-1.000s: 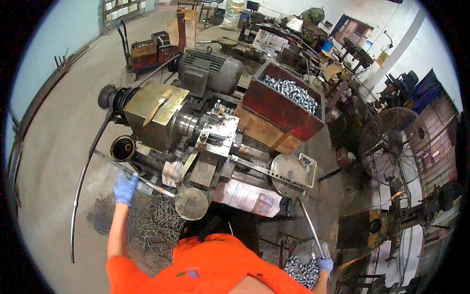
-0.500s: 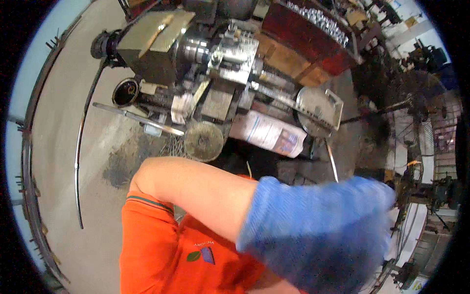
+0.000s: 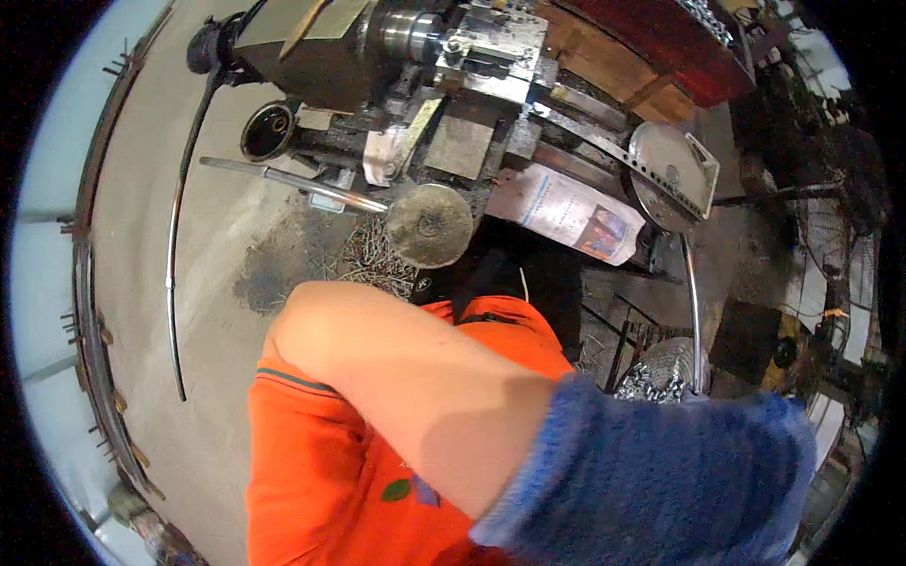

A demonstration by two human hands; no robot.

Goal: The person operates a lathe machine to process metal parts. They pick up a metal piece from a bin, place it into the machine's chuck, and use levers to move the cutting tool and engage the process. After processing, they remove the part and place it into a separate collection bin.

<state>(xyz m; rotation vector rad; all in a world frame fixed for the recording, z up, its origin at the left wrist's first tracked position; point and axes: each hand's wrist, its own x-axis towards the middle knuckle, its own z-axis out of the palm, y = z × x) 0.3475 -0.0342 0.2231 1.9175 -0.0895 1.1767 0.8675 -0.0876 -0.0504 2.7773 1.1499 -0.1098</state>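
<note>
My left arm (image 3: 406,387) is bent at the elbow and crosses in front of my orange shirt (image 3: 311,453) toward the right. From the wrist on, blue knitted cloth (image 3: 679,472) covers it, perhaps a glove or a sleeve; my left hand is inside or behind this cloth and its fingers do not show. Just beyond the cloth stands a round basket (image 3: 675,354) with small shiny metal pieces (image 3: 651,382) in it. A steel rod (image 3: 694,311) comes down beside that basket. My right hand is out of view.
Ahead is a lathe-like machine with a shiny chuck (image 3: 411,38) and a metal tool block (image 3: 495,47). A round worn stool top (image 3: 429,226) stands before it, with metal shavings (image 3: 373,259) on the floor. A printed sheet (image 3: 571,212) and a round plate (image 3: 665,156) lie right.
My view has shifted, so the machine sits higher and further right. The blue-covered forearm has moved right, and the basket of metal pieces has come into sight.
</note>
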